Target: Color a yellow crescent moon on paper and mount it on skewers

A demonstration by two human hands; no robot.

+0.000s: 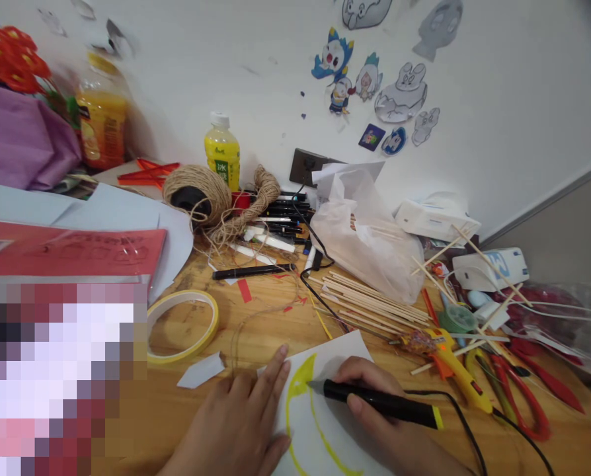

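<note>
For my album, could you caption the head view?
Left hand resting on the paper, right hand holding a marker to a yellow shape.

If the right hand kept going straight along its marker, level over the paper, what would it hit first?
Probably the left hand, whose fingers rest on the paper just past the tip of the marker; exact depth is unclear.

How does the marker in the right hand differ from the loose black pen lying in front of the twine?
The marker is held in the right hand over the white paper; the black pen lies loose on the table. The marker has a yellow band at its end; the black pen shows none. Both have black barrels.
</note>
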